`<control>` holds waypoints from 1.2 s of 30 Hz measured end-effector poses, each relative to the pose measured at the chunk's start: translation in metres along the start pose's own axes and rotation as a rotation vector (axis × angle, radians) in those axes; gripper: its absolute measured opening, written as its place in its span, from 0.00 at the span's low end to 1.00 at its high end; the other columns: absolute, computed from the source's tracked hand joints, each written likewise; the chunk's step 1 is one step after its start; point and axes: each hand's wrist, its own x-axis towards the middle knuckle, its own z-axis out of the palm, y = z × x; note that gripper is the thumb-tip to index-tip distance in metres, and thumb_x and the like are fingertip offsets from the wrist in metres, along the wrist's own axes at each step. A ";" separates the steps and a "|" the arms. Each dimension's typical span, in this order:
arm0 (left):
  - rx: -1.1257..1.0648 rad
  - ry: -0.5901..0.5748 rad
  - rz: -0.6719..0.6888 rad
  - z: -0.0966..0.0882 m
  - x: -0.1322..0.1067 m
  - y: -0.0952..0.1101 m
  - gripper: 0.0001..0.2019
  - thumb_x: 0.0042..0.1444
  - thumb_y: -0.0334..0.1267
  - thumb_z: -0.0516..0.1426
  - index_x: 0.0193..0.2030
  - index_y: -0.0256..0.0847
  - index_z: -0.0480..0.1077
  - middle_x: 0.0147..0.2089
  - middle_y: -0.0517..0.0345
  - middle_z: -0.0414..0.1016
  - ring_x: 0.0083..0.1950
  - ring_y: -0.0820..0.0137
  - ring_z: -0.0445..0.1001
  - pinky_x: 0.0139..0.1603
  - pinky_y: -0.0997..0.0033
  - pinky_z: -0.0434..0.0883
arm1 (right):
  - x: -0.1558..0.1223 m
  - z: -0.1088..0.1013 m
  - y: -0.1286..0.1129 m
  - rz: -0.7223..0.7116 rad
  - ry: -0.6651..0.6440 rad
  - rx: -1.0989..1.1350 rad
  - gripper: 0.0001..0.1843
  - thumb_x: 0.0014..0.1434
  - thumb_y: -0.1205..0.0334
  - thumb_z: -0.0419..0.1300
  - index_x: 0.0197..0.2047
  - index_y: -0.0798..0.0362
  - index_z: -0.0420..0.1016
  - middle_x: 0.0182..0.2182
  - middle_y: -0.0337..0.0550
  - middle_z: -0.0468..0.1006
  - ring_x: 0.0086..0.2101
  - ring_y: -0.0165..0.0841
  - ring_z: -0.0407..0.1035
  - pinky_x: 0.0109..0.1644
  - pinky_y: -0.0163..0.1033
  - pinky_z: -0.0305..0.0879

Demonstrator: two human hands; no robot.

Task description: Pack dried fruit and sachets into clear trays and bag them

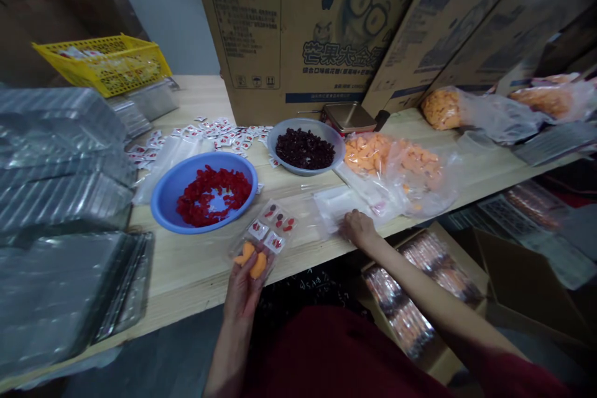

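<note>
My left hand grips the lower end of a clear plastic tray tilted above the table's front edge. In its compartments lie orange candies, two white sachets and small red and dark pieces. My right hand rests with bent fingers at a stack of clear plastic bags; whether a bag is pinched cannot be made out. A blue bowl of red candies stands left of the tray. Behind is a grey-blue bowl of dark pieces.
Stacked clear trays fill the table's left side. A yellow basket and scattered sachets lie behind. Open bags of orange candies sit at right, near a scale. Below stands a carton of packed trays. Large cardboard boxes line the back.
</note>
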 end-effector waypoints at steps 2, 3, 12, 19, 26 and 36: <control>-0.022 0.003 0.002 -0.001 0.000 0.000 0.16 0.57 0.21 0.58 0.50 0.37 0.72 0.47 0.51 0.80 0.50 0.64 0.80 0.58 0.55 0.75 | -0.003 0.005 -0.002 0.002 0.024 0.005 0.16 0.62 0.60 0.59 0.48 0.61 0.79 0.47 0.63 0.75 0.48 0.46 0.73 0.43 0.40 0.71; -0.029 0.006 -0.001 -0.001 -0.001 0.000 0.16 0.57 0.21 0.58 0.50 0.37 0.72 0.47 0.51 0.80 0.50 0.65 0.80 0.58 0.56 0.75 | -0.004 0.008 -0.004 0.006 0.040 0.008 0.17 0.62 0.60 0.58 0.48 0.62 0.78 0.48 0.65 0.75 0.49 0.47 0.72 0.43 0.40 0.71; -0.024 -0.013 0.020 -0.005 0.002 -0.001 0.13 0.58 0.21 0.56 0.47 0.36 0.72 0.45 0.51 0.81 0.47 0.65 0.81 0.50 0.59 0.80 | 0.015 -0.005 -0.023 -0.043 0.109 0.159 0.14 0.59 0.78 0.53 0.40 0.60 0.80 0.41 0.61 0.80 0.43 0.43 0.76 0.45 0.41 0.67; -0.036 -0.017 0.013 -0.007 0.006 -0.006 0.15 0.57 0.21 0.57 0.49 0.37 0.72 0.48 0.50 0.80 0.47 0.65 0.81 0.54 0.56 0.78 | 0.036 0.009 -0.002 0.001 0.220 0.556 0.05 0.56 0.65 0.61 0.29 0.56 0.75 0.31 0.50 0.81 0.35 0.38 0.75 0.37 0.35 0.65; -0.012 -0.026 0.016 0.009 0.017 -0.017 0.14 0.56 0.21 0.58 0.47 0.37 0.73 0.48 0.49 0.80 0.48 0.63 0.81 0.53 0.52 0.77 | 0.040 0.031 0.027 -0.064 0.089 1.009 0.15 0.50 0.52 0.62 0.21 0.55 0.72 0.18 0.42 0.75 0.20 0.29 0.66 0.24 0.33 0.60; 0.012 -0.140 0.003 0.056 0.017 -0.037 0.15 0.54 0.23 0.61 0.49 0.38 0.73 0.54 0.48 0.78 0.54 0.61 0.78 0.56 0.53 0.76 | 0.038 0.042 0.022 -0.043 0.159 1.163 0.07 0.43 0.61 0.62 0.27 0.54 0.75 0.20 0.37 0.74 0.22 0.28 0.64 0.26 0.33 0.61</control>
